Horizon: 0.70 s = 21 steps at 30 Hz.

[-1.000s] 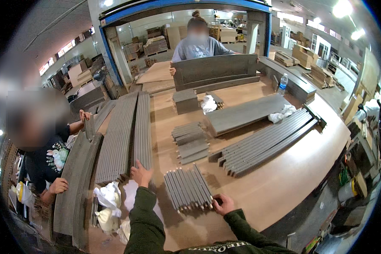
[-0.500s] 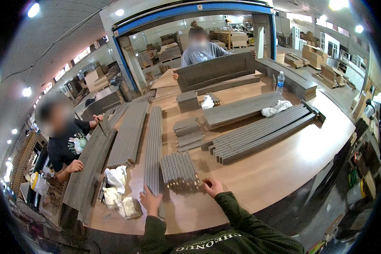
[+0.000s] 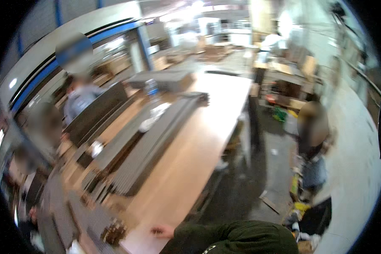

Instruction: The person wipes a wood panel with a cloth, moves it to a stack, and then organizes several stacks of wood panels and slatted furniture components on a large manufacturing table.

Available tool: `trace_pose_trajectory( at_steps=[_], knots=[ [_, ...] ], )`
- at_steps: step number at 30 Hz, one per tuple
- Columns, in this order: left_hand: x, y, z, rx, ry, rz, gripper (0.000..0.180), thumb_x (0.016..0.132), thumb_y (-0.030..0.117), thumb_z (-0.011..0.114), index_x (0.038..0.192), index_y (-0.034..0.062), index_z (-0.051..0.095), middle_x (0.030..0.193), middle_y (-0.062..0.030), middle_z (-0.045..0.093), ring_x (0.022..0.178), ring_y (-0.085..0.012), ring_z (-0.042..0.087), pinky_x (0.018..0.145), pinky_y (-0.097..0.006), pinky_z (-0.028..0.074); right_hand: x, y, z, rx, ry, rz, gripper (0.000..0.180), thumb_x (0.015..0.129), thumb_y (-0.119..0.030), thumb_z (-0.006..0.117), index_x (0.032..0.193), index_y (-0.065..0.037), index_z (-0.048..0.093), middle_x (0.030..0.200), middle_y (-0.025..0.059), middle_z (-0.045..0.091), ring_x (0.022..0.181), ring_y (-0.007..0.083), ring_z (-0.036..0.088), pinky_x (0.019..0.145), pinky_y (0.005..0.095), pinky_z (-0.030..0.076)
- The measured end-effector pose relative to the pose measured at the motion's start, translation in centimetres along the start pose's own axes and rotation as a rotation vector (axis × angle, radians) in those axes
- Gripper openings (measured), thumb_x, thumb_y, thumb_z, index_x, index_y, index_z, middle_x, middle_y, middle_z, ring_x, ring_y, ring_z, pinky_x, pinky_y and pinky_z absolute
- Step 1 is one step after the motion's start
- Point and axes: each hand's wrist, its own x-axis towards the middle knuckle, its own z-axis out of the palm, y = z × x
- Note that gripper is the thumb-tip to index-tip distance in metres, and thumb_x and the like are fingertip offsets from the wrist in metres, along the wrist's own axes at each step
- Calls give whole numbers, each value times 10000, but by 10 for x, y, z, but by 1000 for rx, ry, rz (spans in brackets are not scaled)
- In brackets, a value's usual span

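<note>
The picture is smeared by motion. My right hand (image 3: 163, 231) is at the lower edge, over the near edge of the light brown table (image 3: 188, 169); its fingers are too blurred to show whether they hold anything. Just left of it lies a bundle of short grey-brown strips (image 3: 113, 232) with pale ends. Beyond, a row of long grey strips (image 3: 156, 146) runs away from me across the table. My left hand is out of view.
A water bottle (image 3: 151, 89) and a crumpled white wrapping (image 3: 155, 118) stand beyond the strips. At the far left a co-worker (image 3: 78, 101) is behind a dark upright panel (image 3: 98, 114). Assorted items (image 3: 302, 211) lie along the right wall.
The view has swung to the right, so the table sits further left and the right-hand wall shows. My left hand, earlier on the long strips, has left the picture.
</note>
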Motion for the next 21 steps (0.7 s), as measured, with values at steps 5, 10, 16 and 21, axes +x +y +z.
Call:
trace_pose_trajectory(
  at_steps=[5,10,16,21],
  knots=[
    [-12,-9,-21,-27,55,0,1063,614,448,780,1428,16,251,1271,-285,462,1143,-440,444,981,-488,359,-69,-27,11,45,-166,128,477,877,-376,626,1226,-74,507,1105,98,607,1053,190,561,898,344,441],
    [4,-42,20,-46,0,63,1040,611,448,776,1444,100,259,1252,-269,489,1119,-454,482,936,-505,409,-43,-54,62,-58,-194,122,436,864,-186,657,1232,-16,498,1007,64,595,878,150,586,802,304,487],
    [-23,-18,-27,-42,-204,-150,1113,612,519,753,1471,123,167,1204,-267,461,1074,-419,498,862,-476,447,72,-102,181,-597,-124,27,876,760,-492,699,1361,17,315,1332,272,413,1204,396,454,988,450,396],
    [-39,-70,-21,-450,-188,-43,1103,658,587,710,1472,81,165,1325,-270,417,1079,-383,520,887,-488,422,106,-109,264,-1069,-60,262,1188,599,-659,716,1463,-68,153,1516,222,93,1340,412,267,1065,452,319]
  ],
)
